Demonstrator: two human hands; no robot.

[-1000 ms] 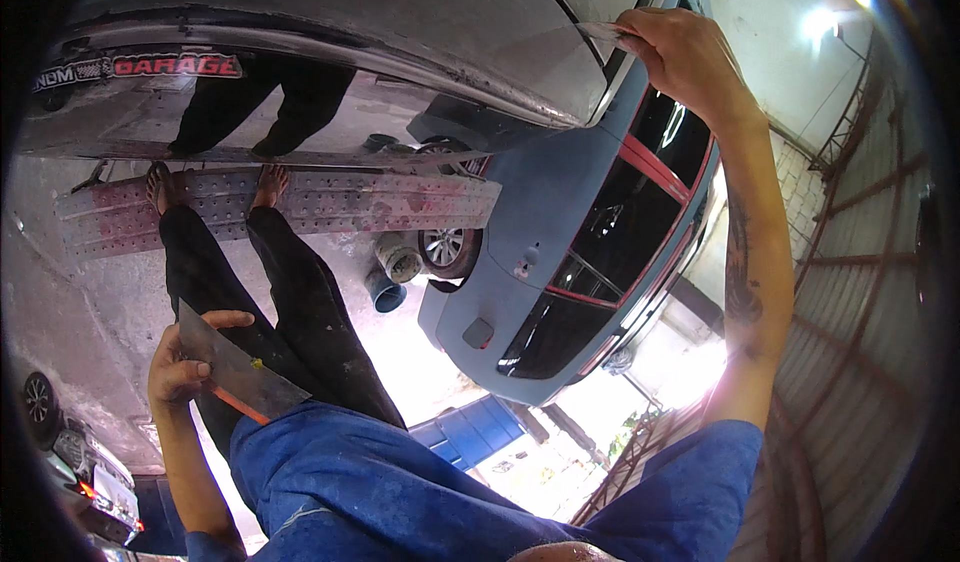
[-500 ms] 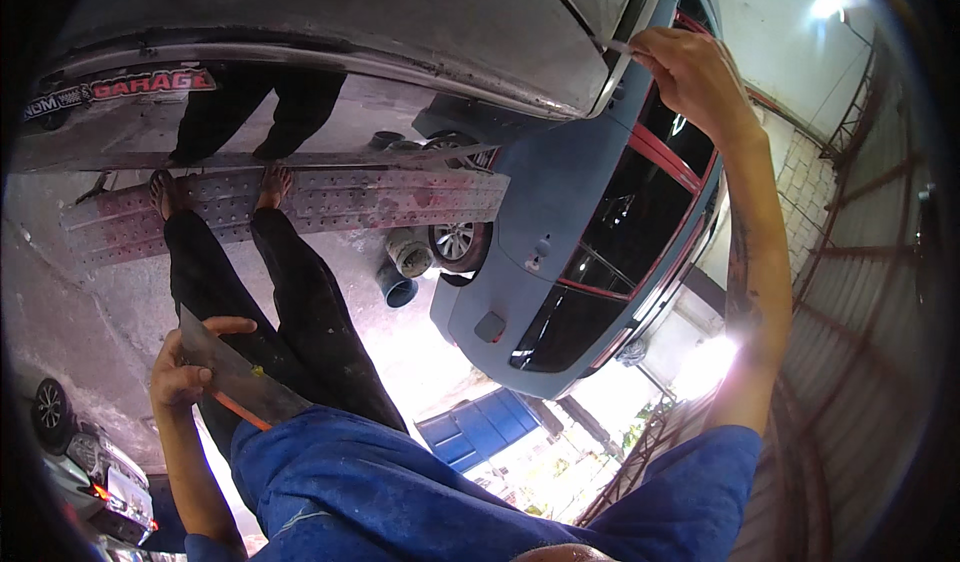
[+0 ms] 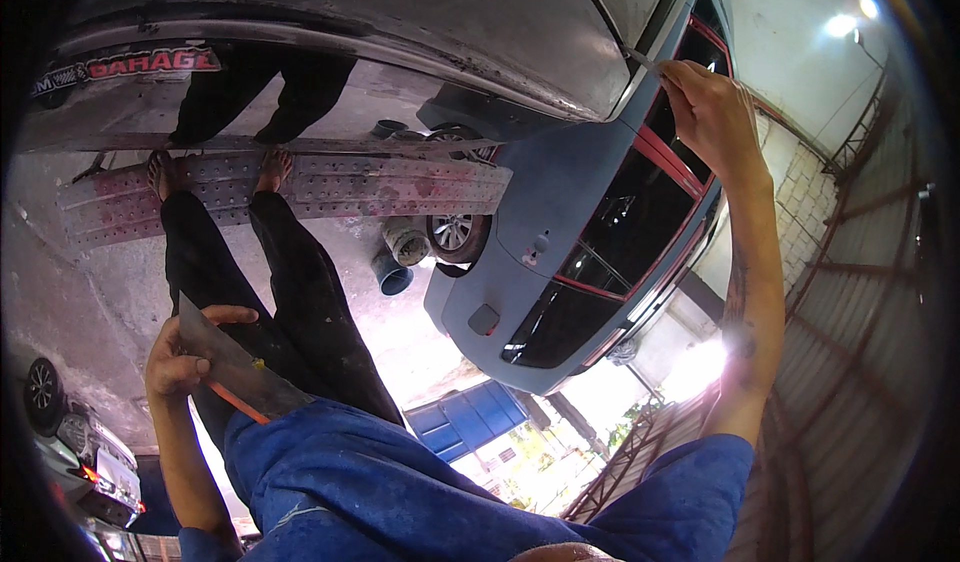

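Observation:
My left hand [image 3: 178, 357] is closed on a thin greyish flat plate [image 3: 235, 362] with an orange strip along its lower side and a small yellow dab on it. It is held low, in front of my blue shirt. My raised right hand [image 3: 708, 112] pinches a thin pale flat tool [image 3: 640, 59]; its kind is too small to make out. The tool's tip is at the corner of a grey vehicle panel [image 3: 490, 22], near a dark seam. Part of the tool is hidden by my fingers.
My bare feet stand on a perforated metal plank [image 3: 350, 184]. A grey car [image 3: 520, 262] with red window frames stands to the right. Two buckets [image 3: 393, 275] are on the floor by its wheel. Another car [image 3: 100, 472] is at lower left.
The view has shifted slightly. My right hand has moved a little down and right, and the tool's tip has shifted along the panel corner. The left hand keeps its hold on the plate.

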